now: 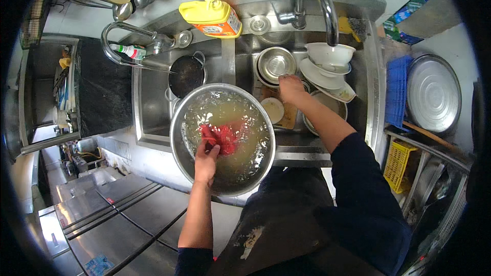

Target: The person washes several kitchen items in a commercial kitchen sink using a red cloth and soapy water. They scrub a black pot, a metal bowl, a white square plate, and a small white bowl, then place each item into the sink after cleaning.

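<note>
A large round metal basin (177, 161) of cloudy water sits across the front of the sink. In the water, my left hand (206, 161) grips a bunched red cloth (226, 138), part of it submerged. Over the right sink bowl, my right hand (293, 89) has its fingers on the near rim of a shiny stainless steel bowl (277, 63); the fingertips are partly hidden. Below that hand lies a small white bowl (273, 110) on a brown board (292, 117). Beside it leans a stack of white dishes (322, 74) topped by a white bowl (330, 53).
A black pot (187, 76) stands in the left sink under a faucet (111, 42). A second faucet (326, 7) arches over the right sink. The yellow jug (207, 11) stands on the back ledge. At right are a blue crate (397, 90) and a metal lid (433, 94).
</note>
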Tool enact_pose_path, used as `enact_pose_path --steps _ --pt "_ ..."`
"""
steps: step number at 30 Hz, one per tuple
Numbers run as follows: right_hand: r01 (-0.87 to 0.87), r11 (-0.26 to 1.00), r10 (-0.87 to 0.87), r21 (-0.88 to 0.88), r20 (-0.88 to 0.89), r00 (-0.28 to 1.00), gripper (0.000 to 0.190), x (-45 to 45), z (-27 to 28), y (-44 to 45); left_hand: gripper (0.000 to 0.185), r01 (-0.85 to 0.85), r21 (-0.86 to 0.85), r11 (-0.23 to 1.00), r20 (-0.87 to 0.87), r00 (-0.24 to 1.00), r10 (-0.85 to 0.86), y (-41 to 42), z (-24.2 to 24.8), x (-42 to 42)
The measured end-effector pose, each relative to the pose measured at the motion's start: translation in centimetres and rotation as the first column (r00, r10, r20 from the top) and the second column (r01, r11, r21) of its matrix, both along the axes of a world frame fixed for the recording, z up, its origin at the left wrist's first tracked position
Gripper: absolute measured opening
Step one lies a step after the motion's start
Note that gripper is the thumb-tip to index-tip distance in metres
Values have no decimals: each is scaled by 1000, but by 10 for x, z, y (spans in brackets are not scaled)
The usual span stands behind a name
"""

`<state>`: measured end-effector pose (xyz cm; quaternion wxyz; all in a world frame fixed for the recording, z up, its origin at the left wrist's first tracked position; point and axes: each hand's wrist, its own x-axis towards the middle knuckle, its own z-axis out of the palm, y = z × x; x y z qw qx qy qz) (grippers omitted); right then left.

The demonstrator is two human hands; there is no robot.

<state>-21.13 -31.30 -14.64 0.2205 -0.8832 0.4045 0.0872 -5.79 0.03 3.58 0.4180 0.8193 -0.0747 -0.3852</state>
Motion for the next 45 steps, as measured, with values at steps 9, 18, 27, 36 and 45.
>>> enact_pose_path --steps 9,18,27,36,45 --pt "-223 945 181 -239 -186 966 41 39 -119 23 83 303 317 899 369 833 -411 16 -4 -31" --pt "-256 967 255 21 25 967 21 26 -48 8 74 385 426 819 342 769 -540 6 9 -31" --pt "-49 249 -966 967 252 64 29 -50 147 -27 65 710 390 586 299 504 -810 23 -18 -9" --pt "26 680 -731 732 676 92 29 -29 302 135 41 872 303 385 216 330 -919 23 -6 -4" --pt "98 989 -146 110 665 732 36 100 195 254 25 -66 -342 937 -426 900 -92 55 -6 33"
